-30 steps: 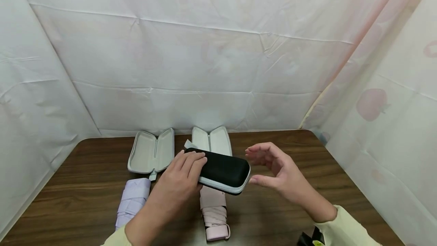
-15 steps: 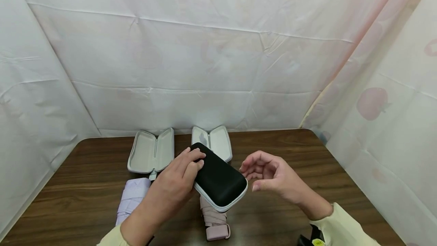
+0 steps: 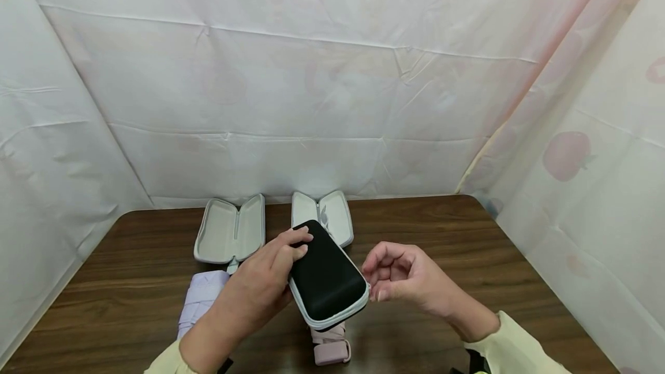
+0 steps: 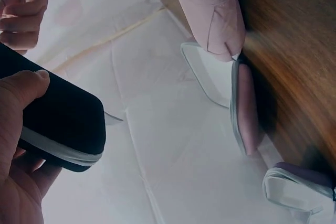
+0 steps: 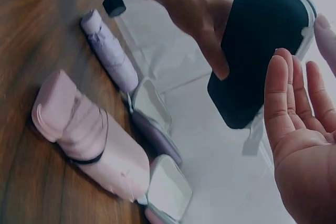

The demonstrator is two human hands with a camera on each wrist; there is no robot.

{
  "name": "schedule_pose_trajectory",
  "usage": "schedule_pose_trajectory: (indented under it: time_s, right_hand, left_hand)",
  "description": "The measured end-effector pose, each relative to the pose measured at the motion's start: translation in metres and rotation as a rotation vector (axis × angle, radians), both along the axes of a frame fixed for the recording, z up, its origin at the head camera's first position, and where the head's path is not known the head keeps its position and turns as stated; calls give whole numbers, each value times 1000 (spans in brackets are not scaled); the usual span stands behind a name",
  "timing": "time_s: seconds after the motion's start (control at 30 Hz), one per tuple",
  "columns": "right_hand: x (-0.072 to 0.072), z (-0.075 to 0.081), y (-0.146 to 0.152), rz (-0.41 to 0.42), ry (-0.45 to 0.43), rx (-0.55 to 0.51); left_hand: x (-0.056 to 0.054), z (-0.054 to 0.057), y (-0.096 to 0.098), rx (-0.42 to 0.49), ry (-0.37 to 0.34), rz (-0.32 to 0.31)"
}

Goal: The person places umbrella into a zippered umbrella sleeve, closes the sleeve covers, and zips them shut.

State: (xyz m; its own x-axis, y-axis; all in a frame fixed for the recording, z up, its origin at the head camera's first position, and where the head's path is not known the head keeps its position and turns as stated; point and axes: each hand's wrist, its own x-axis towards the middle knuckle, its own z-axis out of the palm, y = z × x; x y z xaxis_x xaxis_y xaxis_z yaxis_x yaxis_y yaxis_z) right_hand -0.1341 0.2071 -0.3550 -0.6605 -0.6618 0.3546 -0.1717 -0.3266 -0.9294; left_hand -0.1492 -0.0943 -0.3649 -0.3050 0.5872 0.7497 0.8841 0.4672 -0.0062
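My left hand (image 3: 265,276) grips a black hard-shell case (image 3: 328,279) with a white zipper, thumb on top and fingers beneath. The case is closed and tilted, held above the table. A light wrist strap (image 5: 253,136) hangs from its far end. My right hand (image 3: 407,281) is beside the case's near right corner, fingers loosely bent and thumb apart from them. In the right wrist view its fingertips (image 5: 278,61) overlap the zippered edge, close to the zipper pull (image 5: 306,32). Below the case lies a folded pink umbrella (image 5: 105,145), partly hidden in the head view.
Two unzipped cases with white linings stand at the back of the wooden table (image 3: 457,235): a purple one (image 3: 231,232) and a pink one (image 3: 336,218). A folded lilac umbrella (image 3: 202,296) lies left, partly behind my left forearm. Pale curtains (image 3: 312,91) rise behind the table.
My left hand has turned the black case so its near end swings toward me. My right hand has moved lower and left, fingers more bent, up to the case's corner.
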Motion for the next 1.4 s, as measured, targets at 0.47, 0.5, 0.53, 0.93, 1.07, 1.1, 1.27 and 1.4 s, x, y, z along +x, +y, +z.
schedule_pose_trajectory:
  time_s: [0.47, 0.5, 0.53, 0.93, 1.07, 1.1, 1.27, 1.4]
  right_hand:
    - [10, -4, -7, -7, -95, -26]
    - [10, -4, -7, -8, -104, -17]
    - [10, -4, -7, -7, -115, -10]
    - [10, -5, -5, 69, -198, 0]
    - [11, -6, -5, 12, -185, 0]
    - [11, -6, -5, 3, -183, 3]
    - [12, -9, -6, -33, -155, 18]
    - [12, -11, -5, -76, -138, 34]
  left_hand:
    - [-1, -2, 0, -12, -1, -2]
    - [-1, -3, 0, -14, 0, -2]
    - [-1, -3, -1, -15, -2, -2]
    - [-3, -5, -2, -16, 27, -19]
    - [-2, -5, -3, -27, 43, 30]
    - [-1, -5, -3, -31, 50, 43]
    - [-2, -5, -4, -39, 77, 69]
    - [-1, -4, -5, -72, 64, 94]
